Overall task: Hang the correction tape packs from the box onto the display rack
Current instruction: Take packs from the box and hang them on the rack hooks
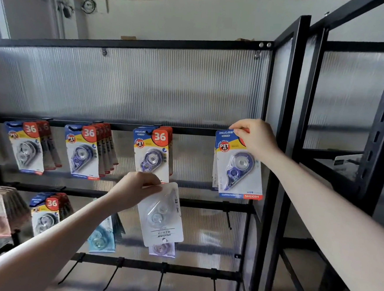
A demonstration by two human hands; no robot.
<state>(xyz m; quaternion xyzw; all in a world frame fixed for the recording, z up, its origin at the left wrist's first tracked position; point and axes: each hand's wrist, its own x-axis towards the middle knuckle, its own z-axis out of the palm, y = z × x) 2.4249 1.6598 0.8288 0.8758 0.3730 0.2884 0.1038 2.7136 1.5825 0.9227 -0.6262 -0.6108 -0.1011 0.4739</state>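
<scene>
Correction tape pack (239,167), blue card, right of centre: the right hand (256,139) pinches its top edge between thumb and fingertips, level with the upper rail (194,131), where the hook should be. The hook itself is hidden behind the hand, so I cannot tell if the hole is on it yet. At least one more pack sits behind this one.

The left hand (135,190), lower centre, pinches a white pack (161,214) by one end; it hangs upside down, print inverted.

Judgement: packs are light, with a stiff card back and a clear plastic bubble, slick on the face. Best held at the card's top edge, near the hanging hole; squeezing the bubble could dent it.

Around: three filled hooks to the left along the upper rail, more packs (45,212) lower left, bare hooks (228,217) below. The black post (289,106) stands just beside the right hand, limiting room there.
</scene>
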